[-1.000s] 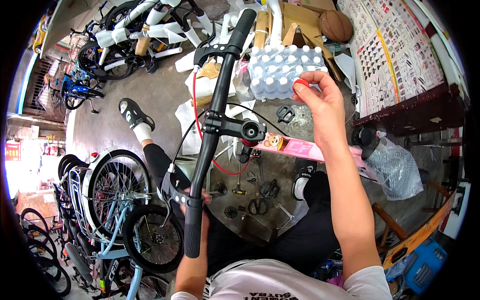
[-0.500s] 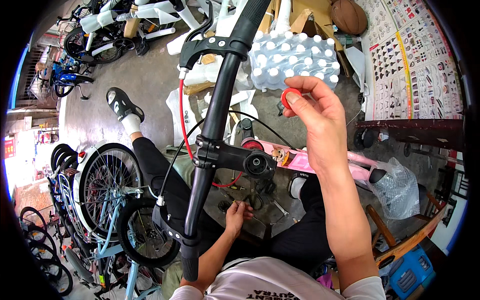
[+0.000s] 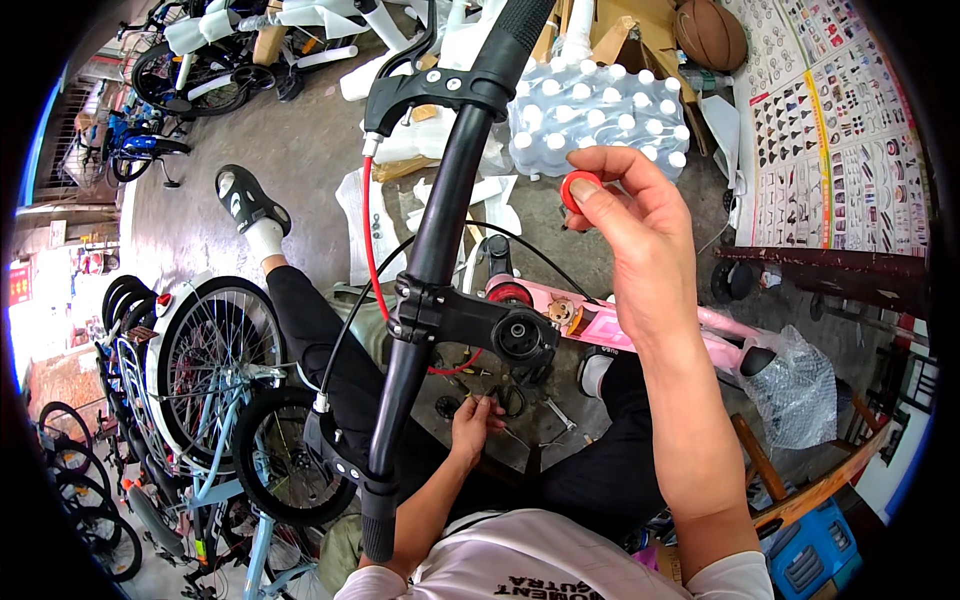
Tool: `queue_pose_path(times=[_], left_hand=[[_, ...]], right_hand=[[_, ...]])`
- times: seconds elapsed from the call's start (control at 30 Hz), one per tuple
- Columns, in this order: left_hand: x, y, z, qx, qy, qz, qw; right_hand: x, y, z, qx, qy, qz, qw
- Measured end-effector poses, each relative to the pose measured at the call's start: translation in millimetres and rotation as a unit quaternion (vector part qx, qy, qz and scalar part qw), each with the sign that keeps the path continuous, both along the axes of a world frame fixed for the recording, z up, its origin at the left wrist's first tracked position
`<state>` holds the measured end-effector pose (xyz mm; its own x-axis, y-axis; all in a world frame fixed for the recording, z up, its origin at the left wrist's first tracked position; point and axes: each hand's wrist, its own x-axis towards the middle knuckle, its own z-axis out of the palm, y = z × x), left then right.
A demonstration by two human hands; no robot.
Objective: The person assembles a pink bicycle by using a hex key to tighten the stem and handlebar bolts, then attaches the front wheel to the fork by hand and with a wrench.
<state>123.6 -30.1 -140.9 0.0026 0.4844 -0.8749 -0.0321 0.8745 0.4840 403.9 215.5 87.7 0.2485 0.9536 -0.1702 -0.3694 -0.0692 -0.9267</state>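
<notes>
Between the thumb and fingers of my raised right hand [image 3: 645, 225] is a small round red cap [image 3: 574, 192], held by its edge. My left hand [image 3: 474, 428] is low between my knees, fingertips pinched; what they hold, if anything, is too small to make out. Across the view in front of me runs a black bicycle handlebar [image 3: 452, 205] with brake levers, a red cable and a black one. Its stem [image 3: 470, 322] ends in an open round clamp [image 3: 521, 334]. Beyond and below the stem lies a pink bike frame [image 3: 595, 322] with a red ring [image 3: 510, 293] at its head.
Loose tools, including a wrench [image 3: 561, 412], lie on the floor near my left hand. A shrink-wrapped pack of bottles [image 3: 598, 120] stands ahead, beside a basketball [image 3: 710, 34]. Parked bicycles [image 3: 220, 375] crowd the left. At right are bubble wrap [image 3: 795, 390] and a blue case [image 3: 812, 550].
The view has shifted slightly, so the handlebar and bottle pack appear a little farther right. Both hands keep nearly the same pose, the red cap still in my right fingers.
</notes>
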Motion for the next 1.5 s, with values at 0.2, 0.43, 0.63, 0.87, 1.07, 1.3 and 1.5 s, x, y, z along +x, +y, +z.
queue_pose_path(times=[0.2, 0.43, 0.63, 0.87, 1.07, 1.3, 1.5], left_hand=[[2, 1, 3, 0.005, 0.009, -0.006, 1.0], [-1, -6, -3, 0.008, 0.004, -0.016, 1.0], [-1, -9, -5, 0.005, -0.004, -0.02, 1.0], [-6, -15, -10, 0.006, 0.002, -0.037, 0.999], [-15, -24, -19, -0.007, 0.003, -0.062, 0.998], [-17, -29, -22, -0.013, 0.002, -0.063, 0.998], [-23, -44, -35, -0.013, 0.007, -0.055, 0.998]], right_hand=[[3, -1, 2, -0.006, -0.012, 0.0, 1.0], [4, -2, 5, -0.011, -0.008, -0.004, 1.0], [4, -5, 8, -0.011, -0.011, -0.004, 1.0], [2, -15, 13, -0.014, -0.008, -0.015, 1.0], [-4, -27, 17, 0.009, 0.009, -0.02, 1.0], [-5, -35, 21, 0.009, 0.003, -0.023, 1.0], [-4, -45, 25, 0.008, 0.024, -0.026, 0.999]])
